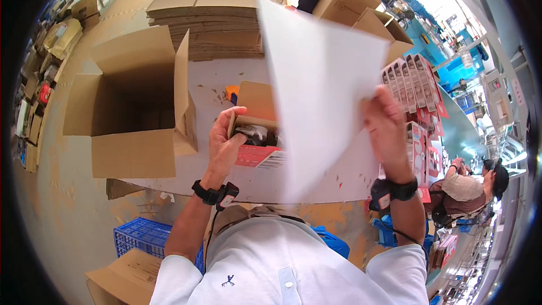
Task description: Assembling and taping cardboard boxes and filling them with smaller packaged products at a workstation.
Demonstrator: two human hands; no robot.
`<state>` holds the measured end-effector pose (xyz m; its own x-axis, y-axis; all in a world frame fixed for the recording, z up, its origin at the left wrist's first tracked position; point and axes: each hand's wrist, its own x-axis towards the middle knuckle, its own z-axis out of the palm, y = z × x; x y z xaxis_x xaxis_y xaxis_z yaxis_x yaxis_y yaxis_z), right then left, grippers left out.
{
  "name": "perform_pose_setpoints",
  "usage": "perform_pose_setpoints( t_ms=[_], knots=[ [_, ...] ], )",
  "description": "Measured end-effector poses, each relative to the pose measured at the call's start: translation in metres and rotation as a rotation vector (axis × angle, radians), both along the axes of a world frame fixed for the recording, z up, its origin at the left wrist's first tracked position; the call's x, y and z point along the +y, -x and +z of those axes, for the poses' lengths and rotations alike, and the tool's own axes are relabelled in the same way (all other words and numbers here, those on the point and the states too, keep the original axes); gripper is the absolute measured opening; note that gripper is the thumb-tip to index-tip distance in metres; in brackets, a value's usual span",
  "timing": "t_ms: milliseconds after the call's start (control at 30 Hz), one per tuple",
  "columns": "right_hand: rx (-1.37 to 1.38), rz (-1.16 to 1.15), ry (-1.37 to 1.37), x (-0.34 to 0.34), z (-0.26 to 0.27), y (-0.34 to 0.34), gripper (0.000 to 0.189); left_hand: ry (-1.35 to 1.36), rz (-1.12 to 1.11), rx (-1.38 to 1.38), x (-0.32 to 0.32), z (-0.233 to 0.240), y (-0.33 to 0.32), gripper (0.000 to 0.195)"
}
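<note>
My left hand (226,142) grips the left end of a small open red product box (254,156), its thumb inside at the rim. Dark parts and a whitish wrap (256,132) show within, and the cardboard flap stands up behind. My right hand (384,125) holds a large white paper sheet (322,93), blurred and upright, by its right edge. The sheet hides the box's right part and some of the table (262,188).
A large open carton (135,152) stands left; flattened cardboard (207,29) is stacked behind it. Red and white boxes (413,80) are piled right. An orange and blue object (231,93) lies beyond the small box. Blue crates (142,235) are below; co-workers (465,186) are at right and back.
</note>
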<state>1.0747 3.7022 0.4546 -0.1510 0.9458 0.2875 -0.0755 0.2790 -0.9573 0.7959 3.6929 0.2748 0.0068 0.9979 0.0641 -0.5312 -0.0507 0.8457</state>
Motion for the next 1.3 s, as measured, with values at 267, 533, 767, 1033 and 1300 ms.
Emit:
perform_pose_setpoints(
  t_ms=[267,533,767,1033,1300],
  knots=[
    [-0.755,0.423,0.297,-0.010,-0.054,0.044,0.009,0.039,0.013,-0.039,-0.004,0.018,-0.003,0.048],
    [-0.963,0.338,0.115,-0.021,0.015,0.021,0.012,0.058,-0.031,-0.025,0.000,0.009,0.002,0.054],
    [-0.659,-0.202,-0.378,-0.022,0.011,-0.008,0.012,-0.012,0.019,0.031,0.004,0.003,0.003,0.051],
    [-0.783,-0.146,-0.280,-0.013,-0.005,-0.016,0.014,-0.068,-0.023,0.058,0.006,0.000,0.005,0.056],
    [-0.858,0.066,-0.398,0.002,0.008,0.001,0.010,-0.072,-0.076,0.070,0.006,-0.001,0.011,0.056]
  ],
)
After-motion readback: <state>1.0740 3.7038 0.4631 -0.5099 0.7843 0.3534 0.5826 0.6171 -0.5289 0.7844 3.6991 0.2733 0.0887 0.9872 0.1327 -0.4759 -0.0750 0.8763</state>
